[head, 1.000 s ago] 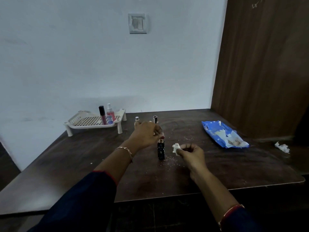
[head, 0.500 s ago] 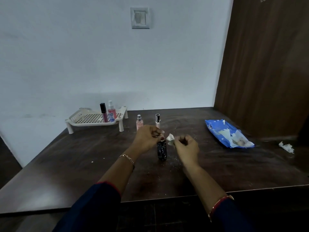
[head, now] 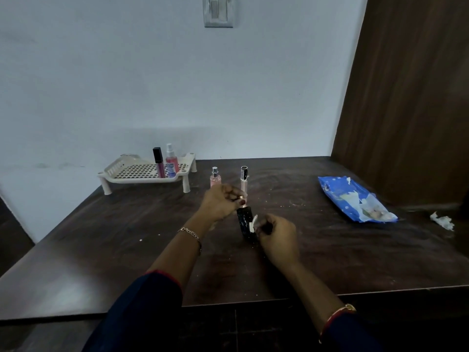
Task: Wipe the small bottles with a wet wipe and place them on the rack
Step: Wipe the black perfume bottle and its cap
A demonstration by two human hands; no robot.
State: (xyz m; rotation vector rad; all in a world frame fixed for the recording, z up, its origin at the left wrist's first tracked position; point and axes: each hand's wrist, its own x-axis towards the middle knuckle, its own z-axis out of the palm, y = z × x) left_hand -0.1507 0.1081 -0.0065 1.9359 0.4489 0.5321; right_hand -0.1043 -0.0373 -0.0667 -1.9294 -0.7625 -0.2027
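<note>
Black bottle (head: 244, 221), white-speckled, near mid-table and tilted a little, top end farther from the person. Cannot tell whether its base touches the table (head: 121, 250).

Left hand (head: 222, 203): fingers curled over the bottle's top, pinching it at the pinkish neck. Thin chain bracelet (head: 192, 234) on that wrist, dark sleeve behind.

Right hand (head: 278, 238): fingers bunched, pinching a small folded wet wipe (head: 253, 223) and holding it against the bottle's right side, low on the body. Red and gold bangle (head: 338, 313) at the wrist.

Just beyond the hands, upright on the table: pink spray bottle (head: 215, 178) with a silver top, and beside it on the right a pale tube (head: 244, 184) with a black cap. Left hand partly covers their bases.

Rack (head: 115, 168), cream, perforated and on short legs, stands at the back left against the wall (head: 101, 72). Two items upright at its right end, side by side: a dark-capped tube (head: 158, 165) and a pink sprayer (head: 171, 163) with a blue label.

Blue wipes pack (head: 347, 196), flap open, lies well off to the right. A crumpled wipe (head: 442, 221) sits past it, near the wooden panel (head: 406, 97). Crumbs and pale specks are scattered on the dark tabletop. Switch plate (head: 218, 11) high on the wall.
</note>
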